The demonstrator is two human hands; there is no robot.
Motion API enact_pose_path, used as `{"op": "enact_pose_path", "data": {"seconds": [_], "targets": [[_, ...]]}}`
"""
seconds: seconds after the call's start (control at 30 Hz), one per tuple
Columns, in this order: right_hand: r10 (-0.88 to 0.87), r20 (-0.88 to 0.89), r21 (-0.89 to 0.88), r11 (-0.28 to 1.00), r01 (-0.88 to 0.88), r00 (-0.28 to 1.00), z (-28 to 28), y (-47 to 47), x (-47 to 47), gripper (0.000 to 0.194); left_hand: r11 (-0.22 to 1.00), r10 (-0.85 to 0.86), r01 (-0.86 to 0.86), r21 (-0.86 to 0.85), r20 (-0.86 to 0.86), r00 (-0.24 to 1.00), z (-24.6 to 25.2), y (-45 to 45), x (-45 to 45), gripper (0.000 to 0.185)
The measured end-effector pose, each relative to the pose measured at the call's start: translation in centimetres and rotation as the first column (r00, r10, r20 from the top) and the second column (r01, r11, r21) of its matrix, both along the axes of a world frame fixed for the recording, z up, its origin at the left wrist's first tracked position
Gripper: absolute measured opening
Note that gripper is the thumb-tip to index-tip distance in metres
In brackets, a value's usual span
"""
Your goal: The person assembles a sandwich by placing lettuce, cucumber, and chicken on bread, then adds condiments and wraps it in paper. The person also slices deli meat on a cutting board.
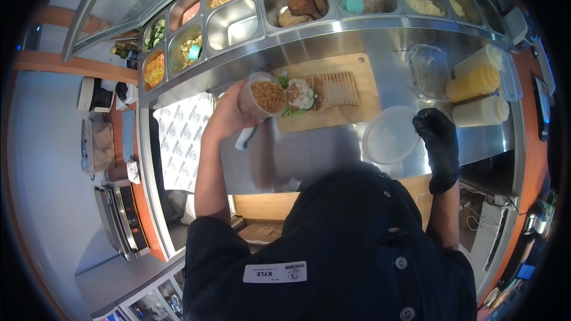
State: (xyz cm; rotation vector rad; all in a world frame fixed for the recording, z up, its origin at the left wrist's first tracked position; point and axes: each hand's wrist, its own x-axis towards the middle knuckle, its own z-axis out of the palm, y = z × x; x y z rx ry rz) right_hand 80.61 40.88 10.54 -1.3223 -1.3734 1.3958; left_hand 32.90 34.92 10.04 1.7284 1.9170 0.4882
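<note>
My bare left hand [229,113] grips a clear plastic tub [247,109] of brown crumbs or floss, tilted beside the open sandwich. On a wooden cutting board [330,122] lie two slices of grill-marked toast. One slice bears lettuce [292,112], cucumber slices [309,98] and a pale spread [298,91] with brown bits. The other slice [337,89] lies bare to its right. My right hand [437,147], in a black glove, has curled fingers at the rim of a round translucent lid [391,136]; whether they pinch it is unclear.
Steel food pans [232,24] with fillings line the back. Squeeze bottles [473,82] and a clear container [429,73] stand right. Printed wrapping paper [183,142] and a knife handle [244,138] lie left. A contact grill [122,218] sits on the left side counter.
</note>
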Motion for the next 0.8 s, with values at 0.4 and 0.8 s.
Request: {"op": "enact_pose_path", "data": {"seconds": [0.4,0.8], "targets": [[-0.023,-0.023,-0.009,1.0,0.022,0.999,-0.4,-0.2,0.5,0.011,1.0,-0.026,0.026,0.012,0.021,0.999,0.2,1.3,0.4,0.108],[-0.046,-0.052,-0.017,0.999,0.046,0.998,-0.8,-0.2,0.9,0.01,0.999,-0.046,0.045,0.014,0.046,0.998,0.0,1.5,0.4,0.105]]}}
